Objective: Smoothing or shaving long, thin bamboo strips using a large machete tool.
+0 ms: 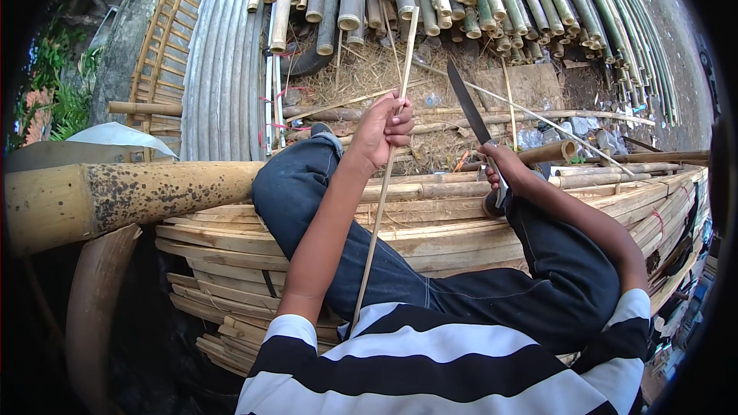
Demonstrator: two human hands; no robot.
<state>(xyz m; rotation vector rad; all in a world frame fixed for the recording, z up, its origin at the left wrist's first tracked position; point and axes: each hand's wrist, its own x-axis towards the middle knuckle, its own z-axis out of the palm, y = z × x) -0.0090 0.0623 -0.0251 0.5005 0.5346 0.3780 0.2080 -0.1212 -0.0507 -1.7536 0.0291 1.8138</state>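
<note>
My left hand (382, 129) is closed around a long, thin bamboo strip (374, 242). The strip stands at a steep slant, its upper end above my fist and its lower end reaching down to my striped shirt. Out to the right, my right hand (503, 167) grips the handle of a large knife (468, 104). Its dark blade points up and to the left, apart from the strip. Both hands are above my bent legs in dark jeans (384, 257).
Beneath my legs lies a stack of split bamboo slats (231, 242). A thick bamboo pole (169, 192) juts in from the left. Ahead, many bamboo poles (352, 0) are piled beside corrugated sheets (223, 69). Straw and plastic scraps (530, 138) litter the ground. A bamboo ladder (160, 38) lies far left.
</note>
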